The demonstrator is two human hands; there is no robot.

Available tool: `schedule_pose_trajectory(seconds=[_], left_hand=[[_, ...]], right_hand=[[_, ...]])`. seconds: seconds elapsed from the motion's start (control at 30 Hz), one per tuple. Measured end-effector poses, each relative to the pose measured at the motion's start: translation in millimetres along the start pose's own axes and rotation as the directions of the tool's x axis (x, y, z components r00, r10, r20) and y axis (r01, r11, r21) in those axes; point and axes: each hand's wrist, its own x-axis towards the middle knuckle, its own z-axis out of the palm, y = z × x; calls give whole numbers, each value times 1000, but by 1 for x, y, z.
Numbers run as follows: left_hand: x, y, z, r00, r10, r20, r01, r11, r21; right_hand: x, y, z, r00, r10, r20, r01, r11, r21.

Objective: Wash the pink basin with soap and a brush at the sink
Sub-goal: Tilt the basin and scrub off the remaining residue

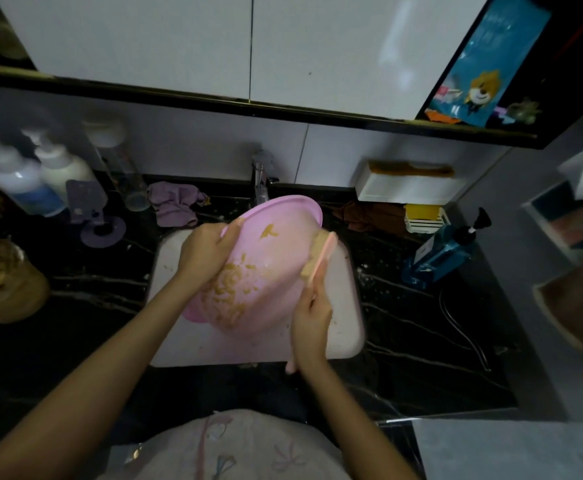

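Nearest, at five o'clock of the white sink, the right hand is wrapped round the handle of a pink brush. Its bristle head lies against the basin's edge at three o'clock. The pink basin is held tilted above the sink, not lying flat. The wall facing the camera carries yellowish-brown smears, thickest toward seven o'clock, with a lone streak near twelve. At nine o'clock the left hand grips the rim, thumb laid across it. Most of the dirt looks untouched, so the scrubbing seems to be in its early part. To do it well, the left hand should brace firmly so the basin does not swing away under pressure. The brush should work in short overlapping strokes from the rim into the thick patch, with the basin turned a little at a time. Farther back, the tap stands at twelve o'clock. A blue pump bottle, possibly the soap, sits at two o'clock on the dark counter.
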Motion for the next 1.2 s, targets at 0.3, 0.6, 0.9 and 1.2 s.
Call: schedule_pose_trajectory(seconds=[0.3, 0.6, 0.9, 1.2], left_hand=[[14, 6, 3, 997, 34, 73, -31, 999, -37], [8, 20, 12, 991, 49, 123, -51, 999, 12], [0, 10, 2, 995, 38, 92, -36, 999, -23], [-11, 28, 13, 998, 26, 59, -29, 998, 60]], right_hand=[[57, -33, -44, 981, 69, 183, 18, 899, -439], [72, -56, -55, 945, -15, 327, 246, 692, -679], [60, -55, -67, 896, -9, 444, 345, 642, -685], [36, -66, -49, 906, 81, 415, 240, 709, -663]])
